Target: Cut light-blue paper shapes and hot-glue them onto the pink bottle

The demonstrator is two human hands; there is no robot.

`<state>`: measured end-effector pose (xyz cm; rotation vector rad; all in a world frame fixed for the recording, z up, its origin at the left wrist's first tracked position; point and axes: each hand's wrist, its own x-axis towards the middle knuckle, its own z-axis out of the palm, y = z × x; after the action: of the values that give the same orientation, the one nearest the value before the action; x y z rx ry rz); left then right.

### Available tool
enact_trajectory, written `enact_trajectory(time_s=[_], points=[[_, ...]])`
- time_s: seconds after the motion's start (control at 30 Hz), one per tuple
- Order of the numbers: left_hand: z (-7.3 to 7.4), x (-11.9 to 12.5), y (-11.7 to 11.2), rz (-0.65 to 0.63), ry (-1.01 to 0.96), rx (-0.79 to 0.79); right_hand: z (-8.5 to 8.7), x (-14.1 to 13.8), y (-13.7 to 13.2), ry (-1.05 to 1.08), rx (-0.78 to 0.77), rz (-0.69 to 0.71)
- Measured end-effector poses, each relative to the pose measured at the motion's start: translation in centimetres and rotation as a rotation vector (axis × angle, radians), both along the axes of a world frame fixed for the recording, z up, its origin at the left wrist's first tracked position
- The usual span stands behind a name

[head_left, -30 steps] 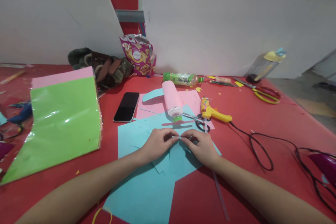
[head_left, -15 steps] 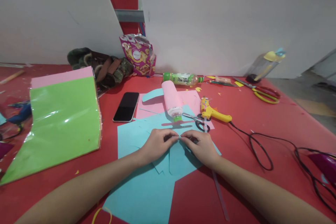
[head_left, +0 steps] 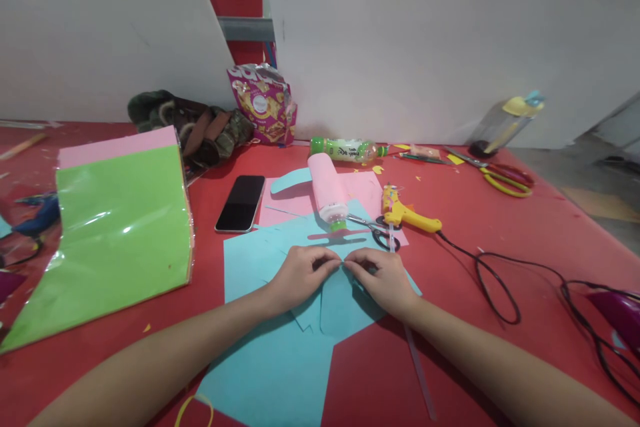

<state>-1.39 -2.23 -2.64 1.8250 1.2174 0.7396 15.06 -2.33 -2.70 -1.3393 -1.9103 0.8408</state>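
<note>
My left hand (head_left: 300,275) and my right hand (head_left: 381,278) meet fingertip to fingertip over light blue paper sheets (head_left: 280,353) on the red table (head_left: 475,260). Both pinch the top edge of a small light blue paper piece (head_left: 335,300) that curls under the fingers. Just beyond them lie small black-handled scissors (head_left: 375,230), a bottle wrapped in pink paper (head_left: 327,192) with a green cap, and a yellow glue gun (head_left: 403,212).
A pack of green and pink sheets (head_left: 115,227) lies at left, a black phone (head_left: 241,203) beside it. A green drink bottle (head_left: 347,149), snack bag (head_left: 263,103), bag (head_left: 190,123), red-yellow scissors (head_left: 505,178) and black cable (head_left: 530,287) lie around.
The hands stay pinched together; the small blue piece under them has curled slightly more. Everything else is still.
</note>
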Motion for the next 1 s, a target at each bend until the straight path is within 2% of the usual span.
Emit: enact_trajectory(time_s=[0.23,0.4,0.67,1.0], points=[[0.01,0.09,-0.04,0.048,-0.029,-0.003,-0.23,0.06,-0.03,0.014,-0.009,-0.027],[-0.29,0.02,0.04,-0.001,-0.035,-0.064,-0.18,0.02,0.02,0.012,0.008,-0.013],[-0.15,-0.01,0.03,-0.025,0.001,-0.065,-0.10,0.05,-0.19,0.001,0.054,0.021],[-0.04,-0.07,0.04,0.015,-0.052,-0.074,-0.36,0.08,-0.01,0.022,0.065,0.021]])
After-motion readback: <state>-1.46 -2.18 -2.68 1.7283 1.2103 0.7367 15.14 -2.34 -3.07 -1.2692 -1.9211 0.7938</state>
